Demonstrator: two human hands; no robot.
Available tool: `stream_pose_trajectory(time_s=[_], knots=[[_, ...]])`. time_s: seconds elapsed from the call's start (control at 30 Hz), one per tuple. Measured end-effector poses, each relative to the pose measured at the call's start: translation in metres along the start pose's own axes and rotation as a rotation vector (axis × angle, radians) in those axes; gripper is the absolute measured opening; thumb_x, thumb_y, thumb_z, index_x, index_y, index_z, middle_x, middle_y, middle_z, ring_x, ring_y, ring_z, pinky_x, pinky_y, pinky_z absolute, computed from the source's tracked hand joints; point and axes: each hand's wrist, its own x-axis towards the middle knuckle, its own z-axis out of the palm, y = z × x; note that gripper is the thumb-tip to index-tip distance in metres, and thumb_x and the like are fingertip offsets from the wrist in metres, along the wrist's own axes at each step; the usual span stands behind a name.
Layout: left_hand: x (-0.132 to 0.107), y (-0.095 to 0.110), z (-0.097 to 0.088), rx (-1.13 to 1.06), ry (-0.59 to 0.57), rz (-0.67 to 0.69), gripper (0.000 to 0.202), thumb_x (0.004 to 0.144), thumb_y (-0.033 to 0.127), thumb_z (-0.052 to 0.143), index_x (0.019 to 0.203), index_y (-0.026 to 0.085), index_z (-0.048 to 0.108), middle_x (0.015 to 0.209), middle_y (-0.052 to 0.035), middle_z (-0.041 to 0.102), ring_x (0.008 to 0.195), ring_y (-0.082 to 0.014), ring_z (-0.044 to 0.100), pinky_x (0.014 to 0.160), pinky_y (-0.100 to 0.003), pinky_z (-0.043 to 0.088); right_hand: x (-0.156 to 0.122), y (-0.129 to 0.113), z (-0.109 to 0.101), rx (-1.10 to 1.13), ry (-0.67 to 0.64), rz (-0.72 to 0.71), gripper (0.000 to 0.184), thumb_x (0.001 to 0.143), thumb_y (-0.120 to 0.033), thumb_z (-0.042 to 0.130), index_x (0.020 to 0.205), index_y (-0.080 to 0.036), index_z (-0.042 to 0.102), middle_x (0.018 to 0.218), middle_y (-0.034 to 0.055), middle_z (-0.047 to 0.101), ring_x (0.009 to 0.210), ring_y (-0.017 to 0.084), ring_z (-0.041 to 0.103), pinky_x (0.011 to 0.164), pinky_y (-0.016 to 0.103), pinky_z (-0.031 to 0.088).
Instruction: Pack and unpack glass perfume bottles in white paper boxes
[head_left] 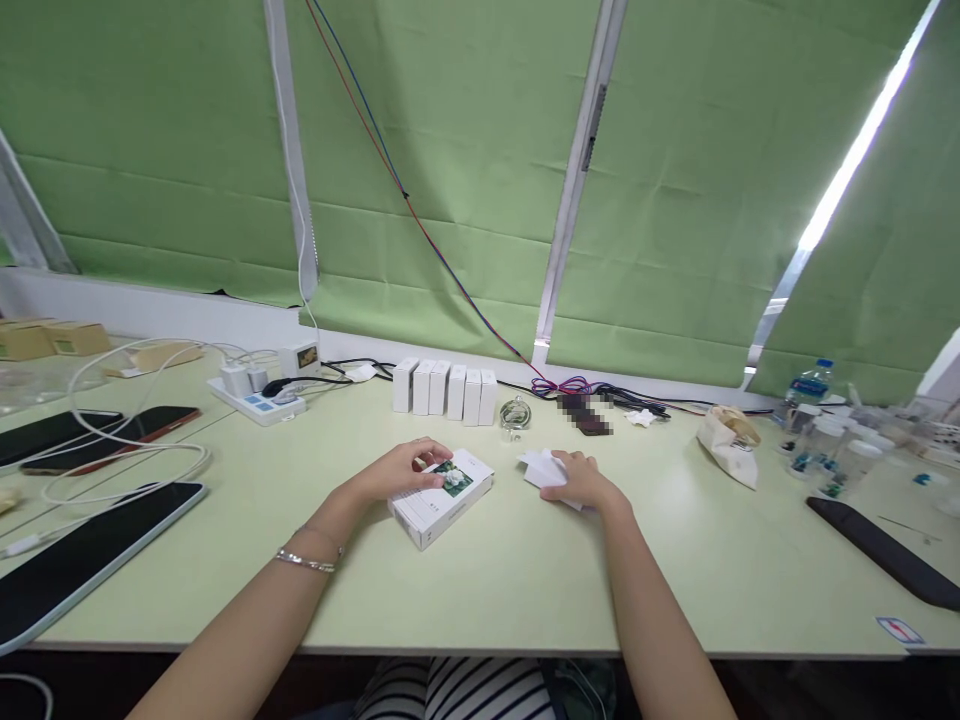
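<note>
My left hand [411, 470] grips a flat white box [461, 505] lying on the table. Its thumb rests on the top face beside a printed picture of white flowers and green leaves, and the fingers curl over the far side. To the right, a folded white paper [541, 468] is under my right hand [581, 480], its thumb and fingers closed around it against the tabletop. Part of the paper is hidden by the hand. The box and the paper lie apart. Beyond them stands a row of several small white boxes [444, 390], with a coiled cable [515, 415] beside it.
At left are a power strip [259, 400], a loose white cable [135, 440] and dark-screened phones or tablets [101, 560]. To the right are a crumpled bag [729, 445], clear jars [817, 440], a water bottle [810, 385] and a dark flat device [885, 550].
</note>
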Motion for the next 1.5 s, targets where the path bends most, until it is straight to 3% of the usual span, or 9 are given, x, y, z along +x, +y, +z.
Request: stream_pose_trajectory(time_s=[0.27,0.47,0.63,0.77,0.9,1.07,1.2,1.37,1.5], knots=[[-0.003,-0.004,-0.011,0.077,0.108,-0.033,0.036,0.07,0.043,0.059,0.099,0.023,0.063,0.104,-0.0036,0.064,0.098,-0.0229,0.058,0.083,-0.033,0.047,-0.003,-0.034,0.012,0.07,-0.068,-0.298,0.073,0.068,-0.05,0.063,0.132,-0.025,0.04,0.13,0.0062,0.042,0.123,0.024,0.033,0.094,0.031,0.033],[-0.001,-0.011,-0.013,0.256,0.294,-0.014,0.029,0.075,0.042,0.051,0.092,0.023,0.064,0.103,-0.003,0.064,0.097,-0.0224,0.057,0.084,-0.033,0.045,0.001,-0.034,0.021,0.03,0.012,-0.224,0.095,0.062,-0.055,0.066,0.14,-0.024,0.023,0.143,0.0125,0.024,0.13,0.033,0.016,0.101,0.048,0.017],[-0.004,-0.002,-0.009,0.284,0.443,0.014,0.029,0.082,0.039,0.04,0.09,0.021,0.061,0.097,-0.0045,0.065,0.091,-0.0212,0.059,0.082,-0.033,0.045,0.002,-0.033,0.021,0.013,-0.012,-0.21,0.099,0.06,-0.053,0.068,0.141,-0.023,0.019,0.134,0.0125,0.035,0.124,0.031,0.028,0.098,0.045,0.022],[-0.006,0.009,-0.003,0.292,0.228,0.11,0.035,0.08,0.047,0.047,0.102,0.023,0.061,0.108,-0.0044,0.062,0.103,-0.0228,0.054,0.089,-0.033,0.043,0.0,-0.036,0.018,0.007,-0.02,-0.223,0.098,0.06,-0.052,0.068,0.141,-0.024,0.019,0.133,0.0123,0.035,0.123,0.031,0.029,0.097,0.044,0.025],[-0.005,0.01,-0.002,0.362,0.095,0.049,0.045,0.071,0.05,0.058,0.109,0.025,0.06,0.114,-0.0054,0.059,0.107,-0.0255,0.052,0.09,-0.035,0.043,-0.002,-0.037,0.018,0.008,-0.035,-0.238,0.097,0.058,-0.051,0.069,0.14,-0.024,0.023,0.132,0.0119,0.035,0.122,0.031,0.03,0.097,0.044,0.025],[-0.005,0.003,-0.005,0.489,0.146,0.0,0.033,0.075,0.034,0.051,0.106,0.026,0.06,0.114,-0.0036,0.06,0.107,-0.0259,0.053,0.092,-0.039,0.041,-0.003,-0.038,0.018,0.022,-0.03,-0.266,0.096,0.059,-0.049,0.069,0.14,-0.023,0.022,0.131,0.0119,0.035,0.121,0.031,0.029,0.097,0.045,0.025],[-0.005,0.008,0.0,0.578,0.244,0.037,0.038,0.075,0.018,0.04,0.108,0.023,0.058,0.118,-0.0053,0.059,0.114,-0.0252,0.048,0.098,-0.043,0.034,-0.005,-0.041,0.017,0.043,-0.035,-0.31,0.095,0.06,-0.045,0.069,0.14,-0.023,0.022,0.13,0.0107,0.036,0.121,0.029,0.03,0.098,0.041,0.026],[-0.001,0.019,0.014,0.56,0.236,0.144,0.039,0.082,0.027,0.039,0.118,0.02,0.051,0.123,-0.0069,0.057,0.12,-0.0239,0.044,0.1,-0.039,0.033,-0.01,-0.046,0.016,0.066,-0.066,-0.357,0.092,0.061,-0.044,0.069,0.14,-0.025,0.024,0.129,0.0087,0.037,0.119,0.027,0.032,0.098,0.038,0.027],[0.005,0.008,0.015,0.68,0.349,-0.079,0.066,0.073,0.041,0.053,0.133,0.017,0.037,0.141,-0.015,0.037,0.133,-0.0348,0.021,0.104,-0.054,0.017,-0.011,-0.048,0.017,0.069,-0.074,-0.361,0.091,0.062,-0.045,0.069,0.139,-0.025,0.025,0.129,0.0091,0.036,0.119,0.028,0.032,0.098,0.04,0.027]])
